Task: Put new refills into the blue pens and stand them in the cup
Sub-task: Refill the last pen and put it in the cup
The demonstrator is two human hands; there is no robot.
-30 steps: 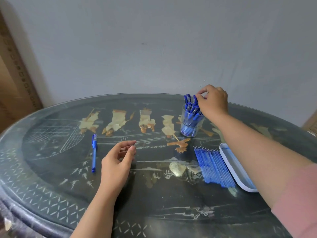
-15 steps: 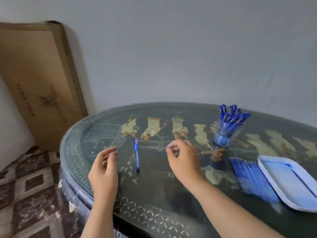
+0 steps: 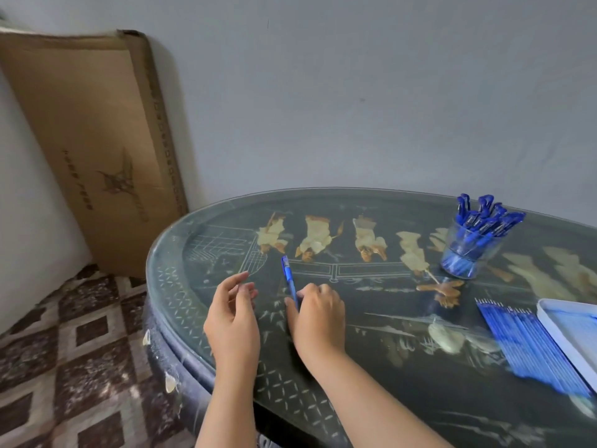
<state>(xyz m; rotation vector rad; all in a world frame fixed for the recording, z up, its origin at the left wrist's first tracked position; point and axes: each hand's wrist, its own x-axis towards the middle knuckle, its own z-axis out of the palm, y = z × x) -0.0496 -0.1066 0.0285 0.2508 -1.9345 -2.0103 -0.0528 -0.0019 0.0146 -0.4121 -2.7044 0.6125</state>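
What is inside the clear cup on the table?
Blue pens stand bunched in the cup, their clipped ends fanning above its rim. They overlap, so their number and anything beneath them cannot be seen.

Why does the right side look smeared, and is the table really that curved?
Head view: the refills at the right edge are smeared by blur, while the pen and cup look fairly sharp; the wide-angle lens likely exaggerates the curve of the table; its glass top shows soft pale glare.
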